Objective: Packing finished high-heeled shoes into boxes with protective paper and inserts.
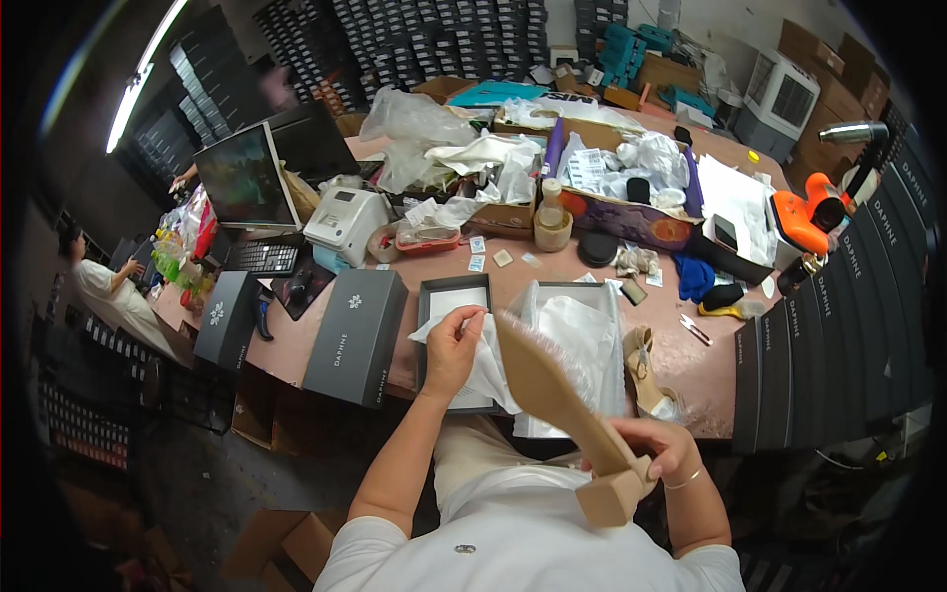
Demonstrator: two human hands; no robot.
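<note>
My right hand (pixel 659 449) grips a beige block-heeled sandal (pixel 557 395) near its heel; the shoe is raised with its sole facing up and its toe pointing away. My left hand (pixel 454 347) pinches the edge of a sheet of white tissue paper (pixel 485 370) beside the toe. Beneath the hands lie a dark grey box part (pixel 426 306) with a pale inside and a white-lined open box (pixel 610 306) with more tissue paper in it. The matching sandal (pixel 641 367) rests on the table at the right of the open box.
Closed grey shoeboxes (pixel 355 335) stand at the left, and a row of upright ones (pixel 838 316) borders the right. Behind are a label printer (pixel 347 222), a monitor (pixel 247 183), a tape-topped jar (pixel 552 229) and cartons of packing material (pixel 631 212). Scissors (pixel 695 331) lie right. Another person (pixel 113 296) is far left.
</note>
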